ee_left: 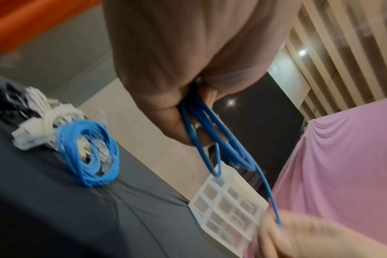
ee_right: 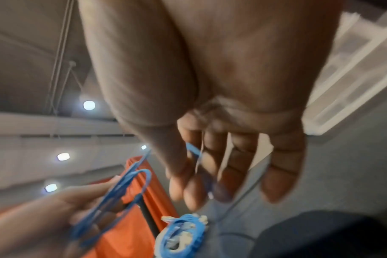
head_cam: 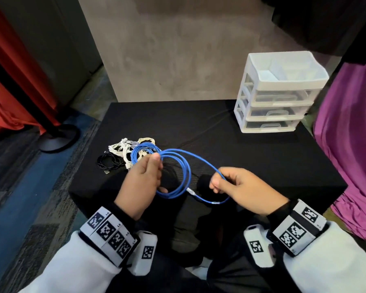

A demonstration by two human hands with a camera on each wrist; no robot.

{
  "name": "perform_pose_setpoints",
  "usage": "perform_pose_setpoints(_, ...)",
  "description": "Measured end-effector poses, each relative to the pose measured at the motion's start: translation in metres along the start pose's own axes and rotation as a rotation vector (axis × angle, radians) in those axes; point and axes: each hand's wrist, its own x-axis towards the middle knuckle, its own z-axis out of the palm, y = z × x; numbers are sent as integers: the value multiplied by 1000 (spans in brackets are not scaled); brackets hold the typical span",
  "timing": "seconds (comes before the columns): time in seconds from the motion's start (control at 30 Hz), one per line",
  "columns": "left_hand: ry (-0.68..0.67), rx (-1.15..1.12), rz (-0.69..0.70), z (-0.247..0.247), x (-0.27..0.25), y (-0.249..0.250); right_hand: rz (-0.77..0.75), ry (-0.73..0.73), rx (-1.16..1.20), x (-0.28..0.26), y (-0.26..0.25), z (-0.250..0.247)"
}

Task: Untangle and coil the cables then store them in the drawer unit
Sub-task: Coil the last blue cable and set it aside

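Standing at the far right corner of the black cloth-covered desk [head_cam: 220, 127], a white plastic three-drawer unit [head_cam: 277, 96] has all three clear drawers pushed in; what lies inside them cannot be made out. Its open top tray [head_cam: 283, 68] is split by dividers into compartments, pale and bare as far as shows.

Left hand [head_cam: 144, 178]: fingers and thumb curled round several gathered loops of a thin blue cable [head_cam: 184, 166], held above the desk's near edge. Right hand [head_cam: 243, 189]: thumb and forefinger pinch the same cable's free run, the other fingers loosely bent; the clear plug end [head_cam: 191, 190] hangs between the hands.

On the desk's left part: a coiled blue cable [head_cam: 140, 152] lying against bundled white cables [head_cam: 120, 149], a cream coil [head_cam: 146, 141] just behind, a black cable [head_cam: 110, 161] beside them.
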Motion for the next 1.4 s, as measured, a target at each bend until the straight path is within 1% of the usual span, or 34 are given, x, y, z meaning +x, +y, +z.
perform_pose_setpoints(0.07,84,39,21,-10,8,-3,60,-40,-142,-4,14,-7)
perform_pose_setpoints(0.1,110,70,33,-14,12,-6,94,-40,-146,-7,15,-11)
perform_pose_setpoints(0.17,144,156,63,-19,17,-13,108,-31,-1,-10,8,-17)
perform_pose_setpoints(0.27,160,288,95,-20,20,-24,55,-33,357,-14,-18,-33)
perform_pose_setpoints(0.33,154,324,98,-17,21,-28,31,-41,521,-16,-37,-43)
perform_pose_setpoints(0.37,146,315,92,-14,22,-30,26,-38,564,-16,-43,-45)
perform_pose_setpoints(0.5,92,197,45,4,14,-27,39,13,639,-8,-50,-36)
perform_pose_setpoints(0.57,74,116,7,16,6,-21,58,49,666,-4,-48,-27)
perform_pose_setpoints(0.63,28,7,-50,27,-3,-14,61,99,676,-1,-45,-14)
perform_pose_setpoints(0.73,-82,-191,-162,42,-16,-4,29,222,519,3,-41,4)
perform_pose_setpoints(0.77,-110,-257,-196,45,-19,-3,24,240,480,3,-41,9)
perform_pose_setpoints(0.8,-133,-327,-233,48,-22,-2,33,242,493,3,-42,14)
perform_pose_setpoints(0.87,-170,-451,-315,52,-26,2,75,216,638,1,-47,18)
perform_pose_setpoints(0.93,-198,-546,-392,53,-27,5,107,159,813,-3,-54,19)
perform_pose_setpoints(1.0,-222,-624,-443,53,-27,4,101,69,1001,-8,-60,21)
perform_pose_setpoints(1.07,-234,-665,-477,52,-27,1,82,-9,1099,-10,-63,24)
perform_pose_setpoints(1.1,-239,-690,-493,50,-26,-1,80,-19,1079,-9,-62,26)
perform_pose_setpoints(1.2,-264,-815,-526,42,-20,0,70,37,837,-5,-51,27)
perform_pose_setpoints(1.23,-254,-850,-521,37,-17,2,56,24,769,-4,-47,24)
perform_pose_setpoints(1.27,-224,-876,-504,31,-13,6,35,-15,710,-5,-41,20)
perform_pose_setpoints(1.33,-85,-868,-433,10,2,11,7,-85,575,-11,-29,9)
perform_pose_setpoints(1.37,-13,-832,-387,-4,10,12,8,-88,531,-14,-23,2)
perform_pose_setpoints(1.4,40,-775,-344,-17,17,11,25,-59,528,-17,-17,-4)
